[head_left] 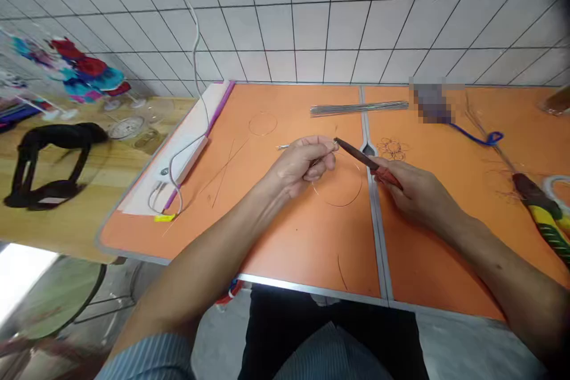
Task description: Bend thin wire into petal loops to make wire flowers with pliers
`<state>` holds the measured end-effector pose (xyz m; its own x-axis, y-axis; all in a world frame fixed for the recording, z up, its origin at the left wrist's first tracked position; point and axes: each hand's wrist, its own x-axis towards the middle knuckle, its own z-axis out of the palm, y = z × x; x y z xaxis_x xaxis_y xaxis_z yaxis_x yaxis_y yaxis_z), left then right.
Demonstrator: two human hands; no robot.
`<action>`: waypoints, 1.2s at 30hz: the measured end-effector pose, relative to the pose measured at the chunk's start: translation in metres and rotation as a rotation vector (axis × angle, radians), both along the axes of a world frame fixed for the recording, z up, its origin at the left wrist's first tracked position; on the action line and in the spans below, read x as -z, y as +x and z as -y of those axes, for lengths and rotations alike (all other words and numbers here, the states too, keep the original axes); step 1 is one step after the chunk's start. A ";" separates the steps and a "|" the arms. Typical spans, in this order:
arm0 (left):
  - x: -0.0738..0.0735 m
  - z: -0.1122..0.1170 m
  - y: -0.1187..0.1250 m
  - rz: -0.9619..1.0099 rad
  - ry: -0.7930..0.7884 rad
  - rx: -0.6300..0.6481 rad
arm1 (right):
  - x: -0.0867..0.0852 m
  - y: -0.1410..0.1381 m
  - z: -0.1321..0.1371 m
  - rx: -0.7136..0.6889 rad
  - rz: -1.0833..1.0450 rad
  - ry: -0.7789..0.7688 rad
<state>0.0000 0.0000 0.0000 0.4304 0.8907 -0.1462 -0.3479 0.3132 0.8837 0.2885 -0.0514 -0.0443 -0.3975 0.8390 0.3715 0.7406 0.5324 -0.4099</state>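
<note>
My left hand (305, 163) hovers over the orange table (285, 237), fingers pinched on a thin wire whose loop (342, 190) curves below it. A short silvery end sticks out to the left of the fingers. My right hand (412, 190) grips the red handles of slim pliers (360, 157). The pliers' dark tip meets the wire right at my left fingertips.
A bundle of straight wires (358, 108) lies at the back. A small wire ring (262, 124) and a wire flower shape (392, 147) rest on the table. A white power strip with cable (187, 157) sits left, yellow-green handled pliers (545, 214) right, a black strap (48, 160) far left.
</note>
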 end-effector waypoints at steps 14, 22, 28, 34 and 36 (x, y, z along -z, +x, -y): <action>-0.012 0.009 0.004 -0.064 -0.076 -0.071 | -0.004 -0.003 0.004 0.047 0.068 0.037; -0.013 0.011 0.003 -0.078 -0.083 -0.087 | -0.006 -0.006 0.005 0.071 0.122 0.066; -0.012 0.010 0.003 -0.095 -0.088 -0.091 | -0.007 -0.008 0.006 0.106 0.158 0.074; -0.007 0.007 0.003 -0.088 -0.067 -0.098 | -0.008 -0.011 0.005 0.150 0.156 -0.044; -0.005 0.005 0.001 -0.090 -0.053 -0.107 | -0.012 -0.011 0.005 0.155 0.092 -0.148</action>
<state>0.0010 -0.0050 0.0053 0.3166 0.9207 -0.2284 -0.3018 0.3261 0.8959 0.2776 -0.0566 -0.0321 -0.2862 0.9352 0.2086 0.8465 0.3488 -0.4022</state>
